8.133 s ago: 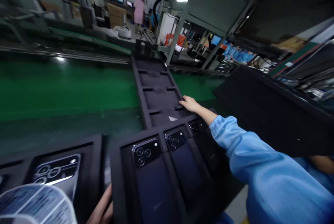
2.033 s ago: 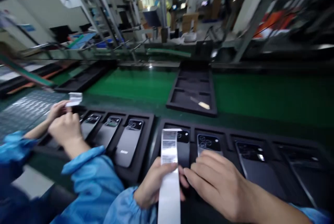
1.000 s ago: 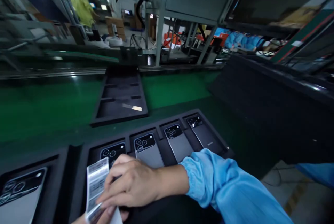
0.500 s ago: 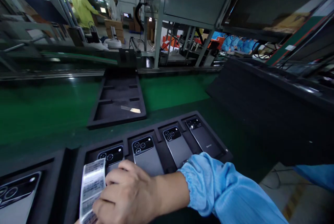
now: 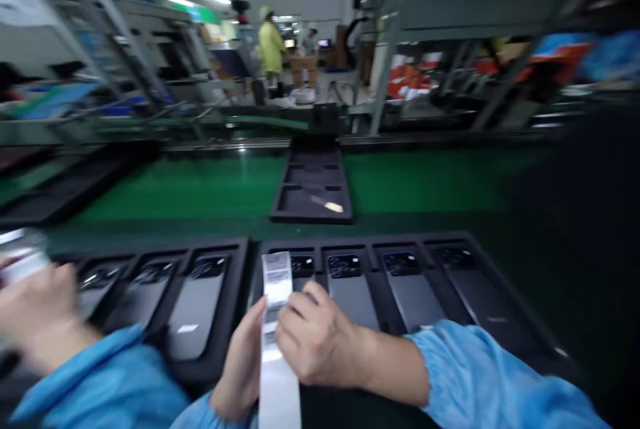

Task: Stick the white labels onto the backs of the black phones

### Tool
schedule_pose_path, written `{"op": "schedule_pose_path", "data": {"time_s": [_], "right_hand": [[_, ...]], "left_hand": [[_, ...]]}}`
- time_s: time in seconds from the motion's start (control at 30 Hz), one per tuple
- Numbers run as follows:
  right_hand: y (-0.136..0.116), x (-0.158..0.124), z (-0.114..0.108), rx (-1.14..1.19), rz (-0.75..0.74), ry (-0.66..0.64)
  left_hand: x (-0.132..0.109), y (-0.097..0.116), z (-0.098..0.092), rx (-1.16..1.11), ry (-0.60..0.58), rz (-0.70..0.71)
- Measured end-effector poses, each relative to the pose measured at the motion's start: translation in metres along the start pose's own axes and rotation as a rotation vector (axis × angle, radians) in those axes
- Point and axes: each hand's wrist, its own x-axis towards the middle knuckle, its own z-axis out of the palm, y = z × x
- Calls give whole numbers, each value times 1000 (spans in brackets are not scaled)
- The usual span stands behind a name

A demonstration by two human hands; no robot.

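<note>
A strip of white barcode labels (image 5: 277,342) hangs down over a black foam tray (image 5: 255,275) of grey smartphones lying backs up. My left hand (image 5: 243,369) holds the strip from behind. My right hand (image 5: 315,335) grips it from the front, just above a phone (image 5: 353,302) whose lower part my fingers nearly reach. Further phones (image 5: 415,295) lie to the right in their slots. At the far left, a co-worker's hand (image 5: 35,302) holds something white and blurred above a second tray (image 5: 195,309) of phones.
A green conveyor belt (image 5: 190,189) runs across behind the trays. On it sits an empty-slotted black tray (image 5: 313,212) with a slim pale-tipped tool inside. Metal racks stand beyond, a person in yellow is far back, and a dark stack fills the right side.
The view has swung left, bringing the co-worker's hand and second tray back in. My left hand is visible again below the strip, and the strip now hangs long between my hands.
</note>
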Motion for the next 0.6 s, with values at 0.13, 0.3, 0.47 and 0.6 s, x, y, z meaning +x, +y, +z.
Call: {"op": "schedule_pose_path", "data": {"time_s": [0.13,0.3,0.47,0.6], "right_hand": [[-5,1,4,106,-21,-20],[-9,8,-13,258,6,-3],[0,34,-52,542,70,86],[-4,58,-80,880,146,86]], "left_hand": [[9,-3,-5,-208,12,-73],[8,-3,-11,-288,-24,1],[-10,9,-10,-200,-65,136],[-19,18,-8,-104,43,209]]}}
